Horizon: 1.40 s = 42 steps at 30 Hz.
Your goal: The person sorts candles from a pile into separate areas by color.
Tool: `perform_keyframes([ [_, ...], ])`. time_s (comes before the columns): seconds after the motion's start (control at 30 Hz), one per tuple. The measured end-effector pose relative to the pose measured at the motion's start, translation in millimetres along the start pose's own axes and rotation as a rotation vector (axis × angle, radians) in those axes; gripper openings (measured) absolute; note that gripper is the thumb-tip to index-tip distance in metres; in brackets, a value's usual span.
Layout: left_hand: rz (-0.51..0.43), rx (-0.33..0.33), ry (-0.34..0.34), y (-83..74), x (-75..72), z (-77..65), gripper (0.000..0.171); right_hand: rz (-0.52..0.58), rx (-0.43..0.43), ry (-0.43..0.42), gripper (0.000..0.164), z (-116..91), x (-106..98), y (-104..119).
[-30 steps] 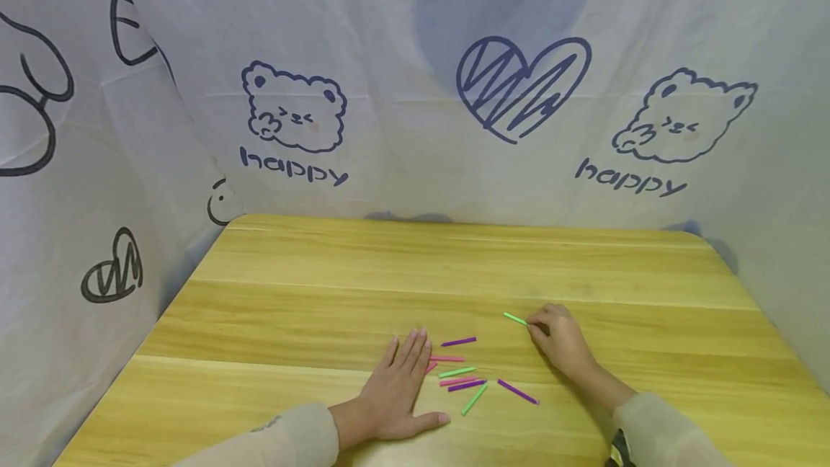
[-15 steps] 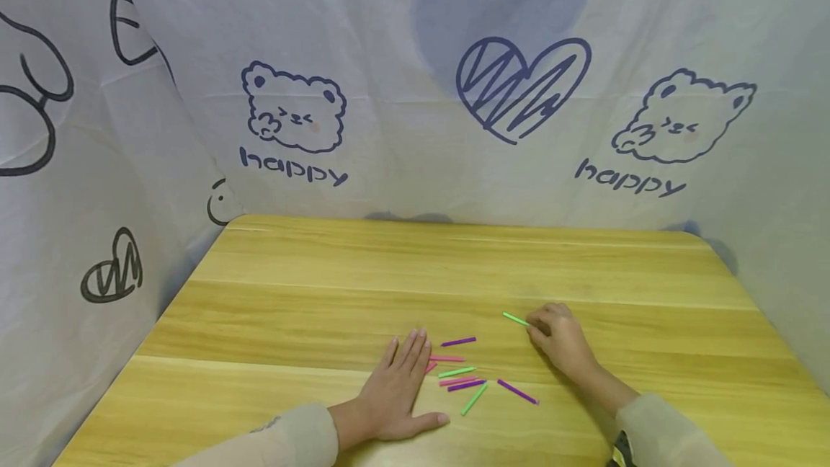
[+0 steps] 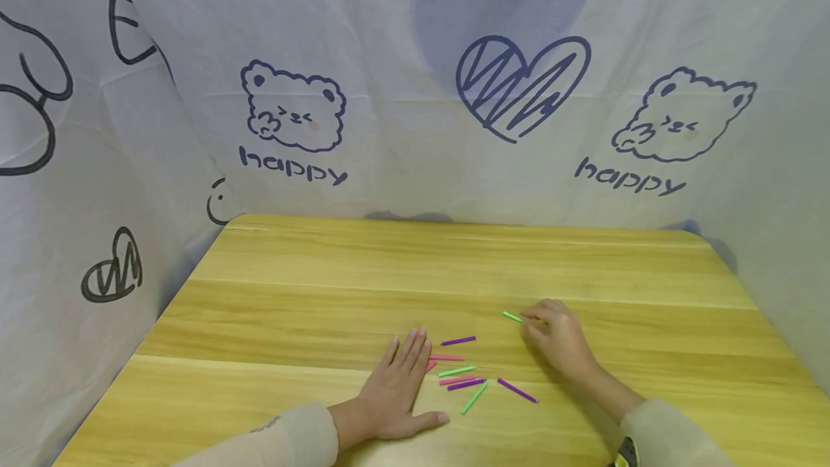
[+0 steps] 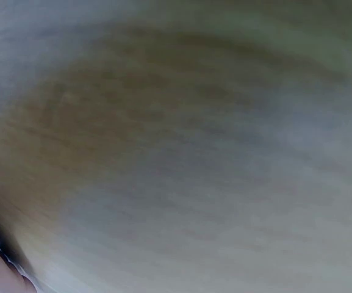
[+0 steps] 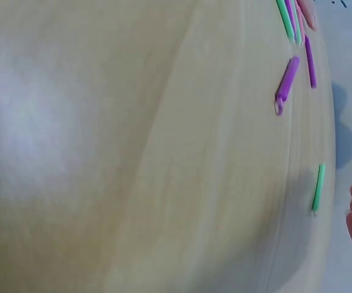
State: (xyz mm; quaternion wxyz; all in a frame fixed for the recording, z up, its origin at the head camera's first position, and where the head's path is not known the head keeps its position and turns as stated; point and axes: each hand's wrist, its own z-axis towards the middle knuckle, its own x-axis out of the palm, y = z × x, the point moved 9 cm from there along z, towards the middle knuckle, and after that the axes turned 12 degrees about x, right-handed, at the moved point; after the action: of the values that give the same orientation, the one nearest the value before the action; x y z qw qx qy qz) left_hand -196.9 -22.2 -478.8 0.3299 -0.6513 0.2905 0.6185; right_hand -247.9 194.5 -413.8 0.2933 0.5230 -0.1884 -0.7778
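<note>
Green stick (image 3: pixel 511 316) lies on the bench (image 3: pixel 311 258), far and right of the mixed sticks (image 3: pixel 467 384), its right end hidden behind the right hand (image 3: pixel 559 337) in the head view. From the right wrist the same stick shows whole, with a gap between it and the curled fingers, so that grip seems to carry nothing; the thumb is out of sight there, and I cannot tell whether the fingertips are closed together. The left hand (image 3: pixel 394 391) lies flat, fingers straight, beside a pink stick (image 3: pixel 449 358).

It looks like a slim candle: probably very light, stiff, slightly waxy and likely to snap if bent. Being thin, it may roll or slip under a fingertip. A gentle thumb-and-finger pinch at mid-length, across the shaft, should balance best; the small wick-like tip at its right end looks a poor hold.
</note>
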Motion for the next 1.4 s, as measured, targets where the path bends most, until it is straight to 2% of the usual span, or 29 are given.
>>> perform_keyframes([
  [0.3, -0.002, 0.021, -0.034, -1.3, -4.4, 0.3, 0.098, 0.034, 0.003, 0.049, 0.014, -8, 9, 11],
  [0.5, 0.003, 0.013, -0.019, -0.6, -3.4, 0.5, 0.098, 0.08, 0.011, 0.1, 0.014, -14, 17, 16],
  [1.03, 0.005, 0.008, -0.018, -0.5, -1.7, 1.1, 0.098, 0.137, -0.068, 0.157, 0.017, -29, 35, 36],
  [1.3, 0.0, 0.003, -0.011, -0.8, -1.7, 0.5, 0.098, 0.155, -0.119, 0.232, 0.015, -36, 48, 47],
  [1.4, -0.001, 0.003, -0.007, -0.9, -1.8, 0.4, 0.097, 0.169, -0.113, 0.254, 0.013, -37, 51, 49],
])
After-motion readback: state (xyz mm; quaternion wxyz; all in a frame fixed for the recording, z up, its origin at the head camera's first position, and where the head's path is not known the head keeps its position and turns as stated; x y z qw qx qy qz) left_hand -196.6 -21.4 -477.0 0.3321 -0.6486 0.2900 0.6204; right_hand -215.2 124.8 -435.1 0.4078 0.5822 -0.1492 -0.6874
